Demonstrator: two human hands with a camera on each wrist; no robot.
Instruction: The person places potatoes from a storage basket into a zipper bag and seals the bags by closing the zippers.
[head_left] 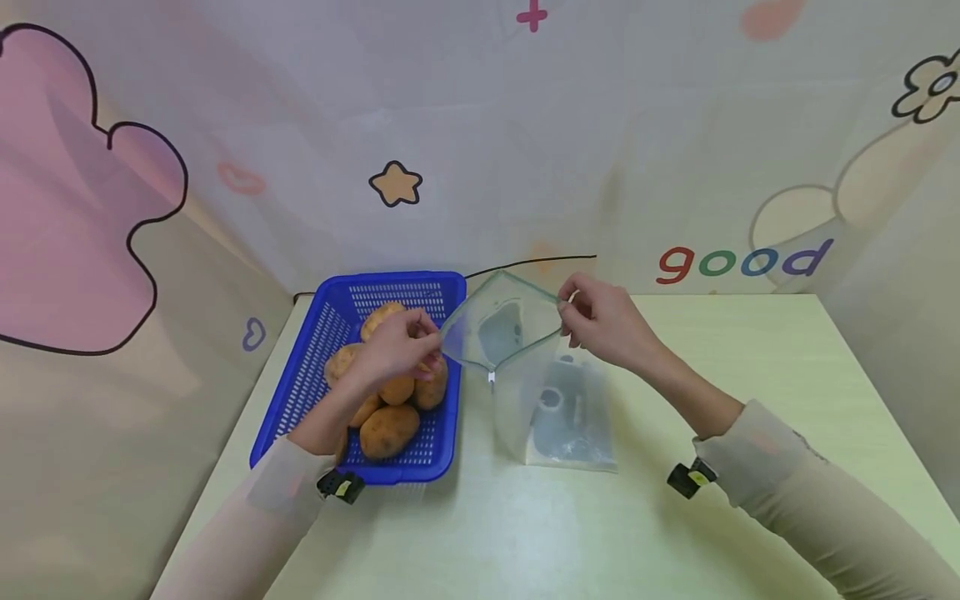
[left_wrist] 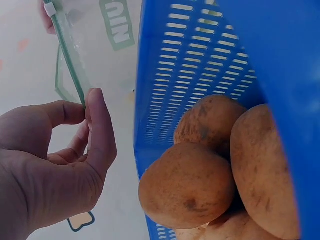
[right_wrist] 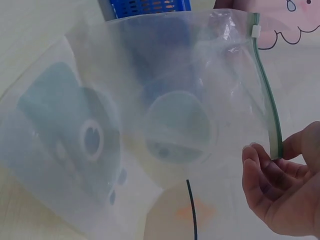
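A clear zip bag [head_left: 517, 392] with a green zip rim and a white slider [head_left: 491, 377] stands mouth up, its opening spread into a diamond. My left hand [head_left: 397, 346] pinches the left corner of the rim, above the basket's right side. The opposite corner is pinched between the thumb and fingers of my right hand [head_left: 603, 321]. In the right wrist view the bag [right_wrist: 175, 125] hangs loose, with pale blue-green printing on it. Several brown potatoes [head_left: 389, 432] lie in the blue basket [head_left: 459, 292] beneath and beside my left hand; the left wrist view shows potatoes [left_wrist: 187, 185] close up.
The basket stands on the left of a pale green table [head_left: 720, 500]. Another bag-like printed sheet [head_left: 573, 417] appears low at the bag's right; whether it is separate I cannot tell. A printed cloth backdrop [head_left: 480, 125] rises behind the table.
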